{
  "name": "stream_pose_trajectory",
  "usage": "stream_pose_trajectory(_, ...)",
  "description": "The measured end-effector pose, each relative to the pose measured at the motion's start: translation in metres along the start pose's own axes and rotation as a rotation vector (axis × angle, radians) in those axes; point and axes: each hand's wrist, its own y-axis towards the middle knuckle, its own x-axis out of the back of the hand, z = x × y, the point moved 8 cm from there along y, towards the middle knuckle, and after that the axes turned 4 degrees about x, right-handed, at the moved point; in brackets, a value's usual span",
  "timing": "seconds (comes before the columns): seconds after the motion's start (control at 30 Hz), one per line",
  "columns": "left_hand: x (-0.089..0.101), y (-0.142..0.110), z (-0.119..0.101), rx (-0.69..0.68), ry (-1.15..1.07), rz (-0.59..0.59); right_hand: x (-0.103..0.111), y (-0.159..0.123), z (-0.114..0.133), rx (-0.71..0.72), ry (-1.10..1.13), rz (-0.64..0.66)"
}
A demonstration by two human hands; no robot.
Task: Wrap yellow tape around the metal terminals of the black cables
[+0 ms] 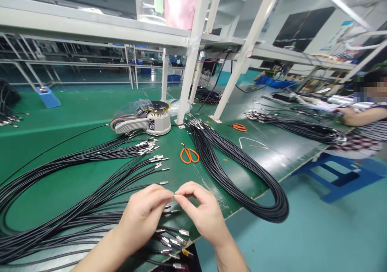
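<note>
My left hand and my right hand meet over the front of the bench, thumb and finger pinched on each. A tiny pale bit shows between the fingertips, too small to name. Under and beside my left hand lie many black cables with silver metal connectors at their ends, pointing right. Right of my right hand, a thick looped bundle of black cables bends over the bench edge. Orange-handled scissors rest on the green surface just beyond my hands.
A grey tape dispenser stands behind the cables. White posts rise to a shelf. Farther right are another pair of orange-handled scissors, a second cable bundle, and a person near a blue stool.
</note>
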Motion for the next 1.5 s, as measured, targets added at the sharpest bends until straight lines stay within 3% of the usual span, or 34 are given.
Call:
stream_pose_trajectory(0.13, 0.008, 0.005, 0.017, 0.306, -0.072, 0.055, 0.004, 0.006, -0.006, -0.096, -0.03, 0.004)
stream_pose_trajectory(0.23, 0.013, 0.006, 0.023, 0.404, -0.013, 0.168, 0.002, 0.005, -0.017, -0.216, 0.025, 0.018)
stream_pose_trajectory(0.37, 0.01, 0.007, 0.026, 0.445, -0.013, 0.248, 0.001, 0.001, -0.023, -0.298, 0.077, 0.023)
stream_pose_trajectory(0.67, -0.002, 0.01, 0.014, 0.272, 0.026, 0.109, 0.004, -0.006, -0.026, -0.403, 0.147, 0.006)
stream_pose_trajectory(0.73, -0.003, 0.009, 0.015, 0.318, -0.001, 0.12, 0.002, -0.007, -0.028, -0.413, 0.167, 0.015)
stream_pose_trajectory(0.9, -0.013, 0.006, 0.031, 0.591, -0.25, 0.194, -0.001, -0.012, -0.032, -0.424, 0.197, 0.021)
stream_pose_trajectory(1.07, -0.025, 0.004, 0.04, 0.704, -0.509, 0.239, 0.001, -0.018, -0.033, -0.418, 0.235, -0.036)
stream_pose_trajectory(1.2, -0.026, 0.005, 0.039, 0.682, -0.479, 0.243, -0.001, -0.02, -0.034, -0.43, 0.259, -0.037)
stream_pose_trajectory(1.37, -0.016, 0.009, 0.028, 0.557, -0.137, 0.199, 0.0, -0.025, -0.037, -0.43, 0.224, -0.059)
stream_pose_trajectory(1.5, -0.015, 0.009, 0.025, 0.527, -0.052, 0.246, 0.003, -0.024, -0.031, -0.368, 0.132, -0.035)
